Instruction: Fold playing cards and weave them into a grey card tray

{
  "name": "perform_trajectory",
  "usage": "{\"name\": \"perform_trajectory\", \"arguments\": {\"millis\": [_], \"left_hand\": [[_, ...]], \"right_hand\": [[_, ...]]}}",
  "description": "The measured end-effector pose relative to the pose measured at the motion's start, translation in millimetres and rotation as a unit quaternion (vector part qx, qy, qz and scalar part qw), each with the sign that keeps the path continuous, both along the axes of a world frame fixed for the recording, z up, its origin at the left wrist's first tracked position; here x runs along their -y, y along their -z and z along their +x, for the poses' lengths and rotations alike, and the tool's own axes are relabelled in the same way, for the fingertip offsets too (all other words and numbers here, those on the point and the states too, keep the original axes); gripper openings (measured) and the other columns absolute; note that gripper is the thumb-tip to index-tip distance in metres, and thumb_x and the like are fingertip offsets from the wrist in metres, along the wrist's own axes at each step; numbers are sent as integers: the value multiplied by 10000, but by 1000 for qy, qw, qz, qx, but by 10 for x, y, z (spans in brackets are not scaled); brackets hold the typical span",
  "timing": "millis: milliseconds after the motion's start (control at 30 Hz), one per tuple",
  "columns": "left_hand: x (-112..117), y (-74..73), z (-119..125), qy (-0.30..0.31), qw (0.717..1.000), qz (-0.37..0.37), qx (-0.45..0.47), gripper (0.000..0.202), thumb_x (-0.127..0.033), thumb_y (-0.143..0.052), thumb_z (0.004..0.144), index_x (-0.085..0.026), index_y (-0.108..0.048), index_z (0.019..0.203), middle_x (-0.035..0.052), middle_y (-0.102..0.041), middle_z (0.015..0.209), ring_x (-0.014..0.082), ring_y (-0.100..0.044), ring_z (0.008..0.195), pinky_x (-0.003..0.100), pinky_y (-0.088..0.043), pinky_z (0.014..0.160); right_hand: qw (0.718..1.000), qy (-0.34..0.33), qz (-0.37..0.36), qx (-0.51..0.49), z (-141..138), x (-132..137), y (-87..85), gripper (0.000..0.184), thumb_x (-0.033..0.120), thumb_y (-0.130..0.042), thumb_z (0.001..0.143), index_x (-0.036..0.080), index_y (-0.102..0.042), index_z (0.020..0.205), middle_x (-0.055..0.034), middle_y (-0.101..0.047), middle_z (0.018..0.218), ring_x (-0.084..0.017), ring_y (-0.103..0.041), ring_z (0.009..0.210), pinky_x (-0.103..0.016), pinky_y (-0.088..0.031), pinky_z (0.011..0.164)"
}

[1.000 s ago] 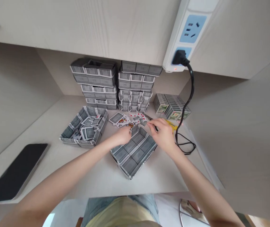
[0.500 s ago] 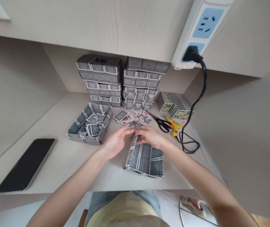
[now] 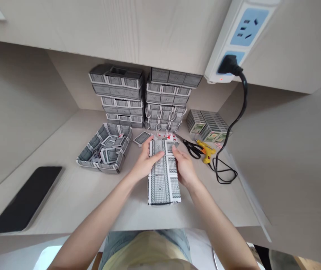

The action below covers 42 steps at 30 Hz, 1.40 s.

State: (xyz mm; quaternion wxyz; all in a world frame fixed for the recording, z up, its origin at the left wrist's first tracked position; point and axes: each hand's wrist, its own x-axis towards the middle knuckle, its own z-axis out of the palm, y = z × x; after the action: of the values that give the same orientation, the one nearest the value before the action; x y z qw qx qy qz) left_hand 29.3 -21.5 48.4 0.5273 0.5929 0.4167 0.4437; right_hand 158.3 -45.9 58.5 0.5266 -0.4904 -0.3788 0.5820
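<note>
First we see a black phone (image 3: 26,198), then a tray (image 3: 98,168) of loose cards (image 3: 109,155). Next, our left hand (image 3: 145,163) grips the card box (image 3: 160,184), thumb on top. The box is between our 2 hands, its long side pointing away from us, its near end sticking out past our grip. Our right hand (image 3: 185,167) holds its right side, just as near. Then come scissors (image 3: 188,145) and a yellow glue gun (image 3: 207,148).
</note>
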Motion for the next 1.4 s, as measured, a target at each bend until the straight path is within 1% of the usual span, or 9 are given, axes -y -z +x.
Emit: {"name": "perform_trajectory", "arguments": {"millis": [133,267,400,600,767,900,1033,1200,1400], "left_hand": [[-34,-45,28,0,1000,-30,5,469,-282,-524,712,-225,-316,1129,32,-485,1039,172,-483,970,324,-389,839],[-10,-71,24,-10,999,-40,-1,417,-240,-531,688,-210,-325,1049,9,-487,927,153,-499,873,306,-407,777],[32,-65,5,2,999,-7,-42,382,-249,-525,697,-211,-322,1018,9,-461,934,140,-483,846,297,-396,767],[88,-68,-24,41,995,45,-81,378,-271,-513,716,-207,-282,1008,14,-423,898,138,-460,812,296,-394,735],[164,-112,-79,47,989,81,-113,407,-289,-548,694,-199,-291,996,30,-416,941,149,-462,842,301,-387,750],[183,-137,-82,36,989,77,-120,469,-316,-563,689,-206,-300,1062,38,-433,997,159,-475,869,310,-391,767],[167,-131,-32,20,991,97,-90,459,-307,-570,694,-216,-365,1094,63,-420,1087,194,-446,981,339,-363,840],[191,-141,-29,11,981,147,-126,424,-311,-549,714,-211,-387,1092,67,-402,1080,203,-397,1036,351,-327,885],[223,-144,-67,23,981,138,-130,401,-316,-520,737,-223,-380,1102,62,-394,1087,201,-384,1046,351,-311,905]], "right_hand": [[1000,4,10,21,-6,9,-10,395,497,-441,740,164,-577,904,-44,-643,736,-181,-590,653,-278,-436,566],[1000,8,15,22,-9,43,-10,382,488,-451,736,158,-581,879,-33,-633,702,-163,-569,580,-258,-409,517],[999,22,7,29,-32,91,-2,405,500,-456,727,140,-579,865,-27,-622,663,-145,-534,519,-234,-372,460],[998,37,-9,47,-39,149,-51,387,495,-475,709,144,-593,823,-15,-612,614,-135,-506,475,-236,-370,457],[999,18,-32,36,-22,154,-17,342,467,-477,710,166,-613,796,-22,-634,665,-163,-559,566,-254,-415,514],[998,47,-30,38,-7,118,-26,287,430,-523,688,169,-630,739,-20,-643,692,-172,-577,636,-255,-436,578],[998,13,-54,30,9,84,-97,367,486,-506,694,150,-640,757,-31,-634,630,-166,-565,546,-258,-424,521],[998,-11,-46,43,14,97,-138,420,528,-488,693,140,-636,759,-22,-615,572,-149,-527,470,-248,-396,460],[998,-39,-23,41,3,117,-105,404,533,-494,688,149,-616,680,4,-578,530,-119,-491,453,-221,-363,442]]}}
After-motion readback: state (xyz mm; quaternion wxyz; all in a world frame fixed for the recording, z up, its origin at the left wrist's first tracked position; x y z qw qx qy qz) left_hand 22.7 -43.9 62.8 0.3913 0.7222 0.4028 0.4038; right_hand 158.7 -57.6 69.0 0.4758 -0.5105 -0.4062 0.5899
